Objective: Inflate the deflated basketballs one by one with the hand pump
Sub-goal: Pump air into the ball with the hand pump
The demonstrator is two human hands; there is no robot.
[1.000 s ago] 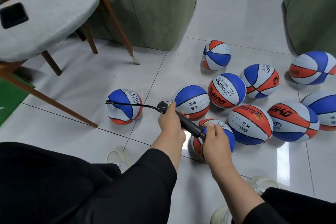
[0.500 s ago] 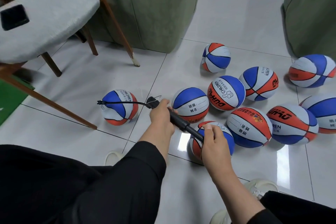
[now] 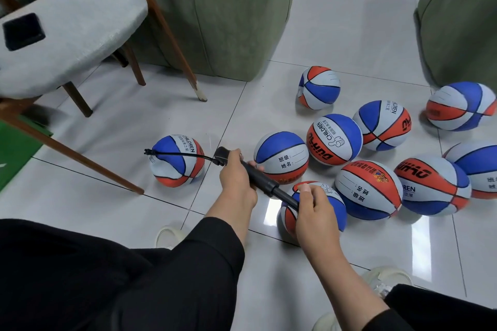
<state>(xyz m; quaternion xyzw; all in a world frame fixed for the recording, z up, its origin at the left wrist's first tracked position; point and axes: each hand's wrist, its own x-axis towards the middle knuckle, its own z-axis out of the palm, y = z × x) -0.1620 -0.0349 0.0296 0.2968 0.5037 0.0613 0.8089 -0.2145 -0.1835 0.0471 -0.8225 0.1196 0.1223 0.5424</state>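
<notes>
My left hand (image 3: 236,177) grips the black barrel of the hand pump (image 3: 259,177). My right hand (image 3: 313,205) holds the pump's handle end, with a short length of rod showing between the hands. A thin black hose (image 3: 183,154) runs left from the pump across a dented red, white and blue basketball (image 3: 176,161); its tip hangs free just past the ball's left side. Another ball (image 3: 334,203) lies partly hidden under my right hand. Several more basketballs (image 3: 334,138) cluster to the right on the tiles.
A grey padded chair (image 3: 70,35) with wooden legs stands at the left, a black phone (image 3: 23,31) on its seat. A green sofa (image 3: 228,27) fills the back, another green seat (image 3: 462,16) the right. My shoes (image 3: 387,281) rest near the bottom.
The pump handle has slid out a little, exposing more rod between my hands. The hose and pump have shifted left across the lone ball.
</notes>
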